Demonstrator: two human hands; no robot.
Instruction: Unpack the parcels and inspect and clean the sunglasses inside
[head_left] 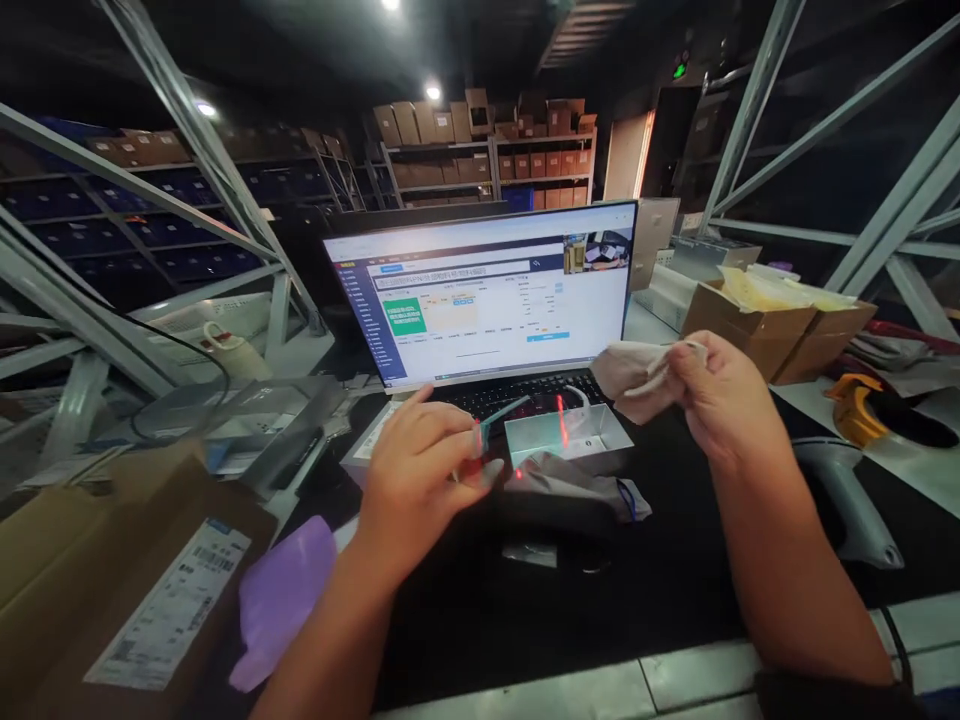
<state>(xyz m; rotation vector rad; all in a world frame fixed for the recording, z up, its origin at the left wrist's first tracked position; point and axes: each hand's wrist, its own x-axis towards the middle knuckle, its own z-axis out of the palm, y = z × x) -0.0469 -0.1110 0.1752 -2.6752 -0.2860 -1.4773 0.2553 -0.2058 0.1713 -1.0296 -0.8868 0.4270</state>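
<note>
White pouch (634, 380), soft and crumpled, is being held by the right hand (724, 395) in the head view, the only one being given. Its right end is being pinched between thumb and bent fingers, which are being closed tight on it, while the loose end is being left to droop a little beyond the fingertips. Its long axis is being pointed roughly sideways, from the right hand toward the left hand (420, 455); the right hand is being shown as the nearer one, with the left being held well apart from the loose end.

By the left hand, a small glossy item (471, 452) is being pinched between thumb and curled fingers; its exact shape is being hidden by blur. Between the hands, an open white box (616, 432) is being crossed by a red light line, and on the near side of that box a greyish bag (562, 480) is being supported by a black mat (600, 620). Beyond both hands, a lit screen is being shown on a monitor (480, 300). Beside the right forearm, a handheld scanner (851, 505) is being left untouched.
</note>
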